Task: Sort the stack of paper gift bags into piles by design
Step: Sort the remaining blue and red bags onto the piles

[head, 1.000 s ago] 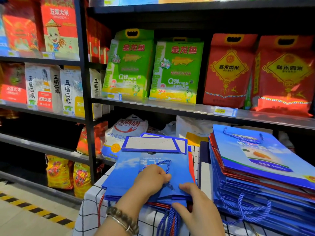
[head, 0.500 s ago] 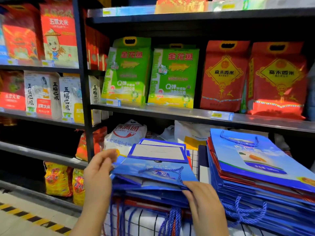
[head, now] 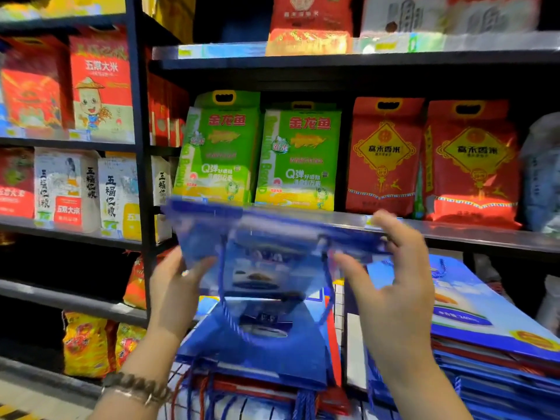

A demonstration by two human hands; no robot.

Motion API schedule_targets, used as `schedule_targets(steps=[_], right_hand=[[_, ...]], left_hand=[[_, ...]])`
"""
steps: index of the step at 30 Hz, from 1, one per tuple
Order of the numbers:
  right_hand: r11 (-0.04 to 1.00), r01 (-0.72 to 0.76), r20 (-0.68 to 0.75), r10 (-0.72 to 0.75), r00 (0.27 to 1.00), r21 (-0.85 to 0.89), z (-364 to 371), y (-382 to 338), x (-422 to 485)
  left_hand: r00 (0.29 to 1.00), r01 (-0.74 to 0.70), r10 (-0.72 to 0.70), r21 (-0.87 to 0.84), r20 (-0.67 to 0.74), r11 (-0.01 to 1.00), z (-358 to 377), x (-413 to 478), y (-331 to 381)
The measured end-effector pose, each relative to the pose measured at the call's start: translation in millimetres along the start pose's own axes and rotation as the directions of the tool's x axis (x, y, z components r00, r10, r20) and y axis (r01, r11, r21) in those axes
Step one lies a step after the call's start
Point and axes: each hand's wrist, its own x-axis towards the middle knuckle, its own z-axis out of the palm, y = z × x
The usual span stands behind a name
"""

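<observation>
Head: hands (head: pixel 178 286) (head: pixel 394 283) around blue bag (head: pixel 272 237)

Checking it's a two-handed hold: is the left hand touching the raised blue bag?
Touching. The head view shows the left hand gripping the raised blue bag at its left edge, thumb laid over the front.

A blue bag (head: pixel 269 250) between hands (head: pixel 177 289)
</observation>
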Motion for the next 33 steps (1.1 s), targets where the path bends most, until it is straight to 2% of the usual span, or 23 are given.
schedule_targets(steps=[2,4,6,8,10,11,14,16,18,20,22,23,27,30,33], right_hand=[[0.964,-0.249,0.031,0.248,0.968,0.095,-2,1,8],[0.886,-0.459,0.165,0.444,0.881,0.065,1,11,8],[0.851,-0.52,0.298,0.516,0.803,-0.073,7,23,4],[0.833,-0.536,0.392,0.543,0.743,-0.137,13,31,-2],[0.855,-0.5,0.44,0.506,0.742,-0.141,16,36,-3],[0.871,-0.473,0.424,0.482,0.767,-0.135,16,36,-2],[0.878,-0.476,0.244,0.474,0.846,-0.051,6,39,10],[0.893,-0.448,0.136,0.448,0.884,-0.031,-10,41,21],[0.909,-0.416,0.072,0.418,0.906,-0.042,-31,46,31],[0.914,-0.404,0.036,0.405,0.914,-0.038,-56,55,42],[0.9,-0.435,0.006,0.435,0.9,-0.03,-82,69,50],[0.883,-0.468,-0.01,0.468,0.884,-0.022,-95,76,53],[0.81,-0.583,-0.031,0.583,0.812,-0.065,-142,99,59],[0.741,-0.631,-0.028,0.643,0.765,-0.228,-168,106,53],[0.59,-0.684,-0.022,0.751,0.66,-0.43,-182,114,40]], left_hand=[[0.995,-0.062,0.057,-0.066,-0.086,0.996,1,13,29],[0.982,-0.116,0.096,-0.117,-0.16,0.986,-1,29,51],[0.976,-0.163,0.14,-0.14,-0.166,0.977,-3,40,74],[0.972,-0.204,0.184,-0.132,-0.147,0.97,-2,50,94],[0.976,-0.19,0.173,-0.126,-0.132,0.974,3,59,107],[0.98,-0.172,0.155,-0.141,-0.126,0.975,7,63,111],[0.996,-0.077,0.069,-0.165,-0.053,0.983,25,74,112],[0.99,0.006,0.003,-0.065,0.138,0.998,41,70,111],[0.941,0.095,-0.104,0.043,0.323,0.995,59,57,107],[0.87,0.22,-0.219,0.049,0.441,0.974,79,33,100],[0.808,0.32,-0.3,0.051,0.506,0.946,101,11,92],[0.797,0.323,-0.286,0.026,0.531,0.946,113,-1,90],[0.792,0.21,-0.168,-0.003,0.587,0.978,155,-31,83],[0.749,0.183,-0.172,0.05,0.639,0.982,178,-50,75],[0.693,0.232,-0.237,0.101,0.681,0.967,187,-69,64]])
